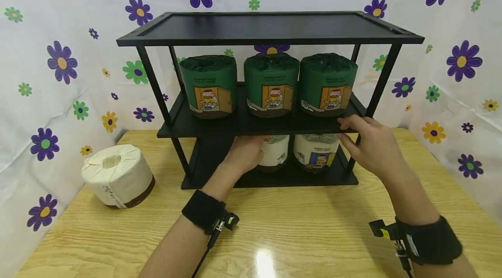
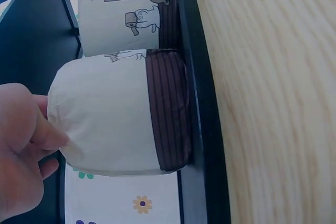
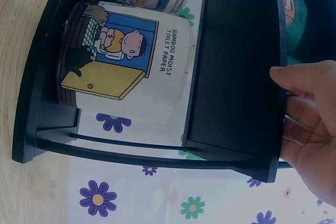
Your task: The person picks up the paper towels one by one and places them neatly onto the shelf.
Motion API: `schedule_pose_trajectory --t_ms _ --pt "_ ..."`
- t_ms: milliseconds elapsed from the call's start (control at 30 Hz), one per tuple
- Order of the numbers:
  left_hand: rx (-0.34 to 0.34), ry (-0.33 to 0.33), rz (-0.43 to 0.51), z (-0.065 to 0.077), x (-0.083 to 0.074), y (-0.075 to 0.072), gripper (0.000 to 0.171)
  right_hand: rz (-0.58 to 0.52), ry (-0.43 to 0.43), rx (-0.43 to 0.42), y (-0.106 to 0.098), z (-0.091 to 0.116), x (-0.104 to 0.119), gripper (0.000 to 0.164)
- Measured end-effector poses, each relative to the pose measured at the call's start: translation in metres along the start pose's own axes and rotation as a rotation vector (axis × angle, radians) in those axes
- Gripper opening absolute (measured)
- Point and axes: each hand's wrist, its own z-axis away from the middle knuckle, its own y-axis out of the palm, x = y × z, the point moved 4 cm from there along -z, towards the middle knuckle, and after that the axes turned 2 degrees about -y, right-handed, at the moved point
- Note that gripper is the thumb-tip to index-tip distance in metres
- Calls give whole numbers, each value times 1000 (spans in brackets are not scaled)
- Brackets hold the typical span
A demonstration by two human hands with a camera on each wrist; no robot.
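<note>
My left hand [image 1: 244, 152] reaches into the lower level of a black shelf rack [image 1: 251, 128]. In the left wrist view, its thumb and fingers pinch the top edge of a cream toilet paper roll [image 2: 107, 114] with a dark brown striped base. A second cream roll [image 1: 317, 152], printed with a cartoon of a person on a toilet, stands beside it to the right. My right hand [image 1: 372, 145] grips the front edge of the middle shelf near its right corner, thumb below and fingers above.
Three green-wrapped toilet paper rolls [image 1: 271, 88] stand in a row on the middle shelf. Another cream roll [image 1: 117, 177] sits on the wooden table [image 1: 306, 234], left of the rack. A flower-print cloth [image 1: 98, 51] hangs behind and at both sides.
</note>
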Motion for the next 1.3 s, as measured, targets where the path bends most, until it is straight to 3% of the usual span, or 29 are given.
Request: schedule_pose_trajectory --t_ms 233,367,533,667,1000,1300 --pt "-51 -16 60 3 0 3 39 2 -14 -7 2 2 -1 19" --pt "-101 39 56 5 -8 4 36 1 -7 0 3 3 -1 18" --pt "-187 151 -22 8 -20 3 29 -5 -22 -18 2 3 0 19" --pt "-243 179 -81 8 -22 3 26 -1 -39 -36 2 2 0 19" --pt "-250 180 -14 7 -20 1 25 0 -44 -42 0 1 0 18" --pt "-195 125 65 4 -10 5 25 0 -37 -36 0 1 -1 18"
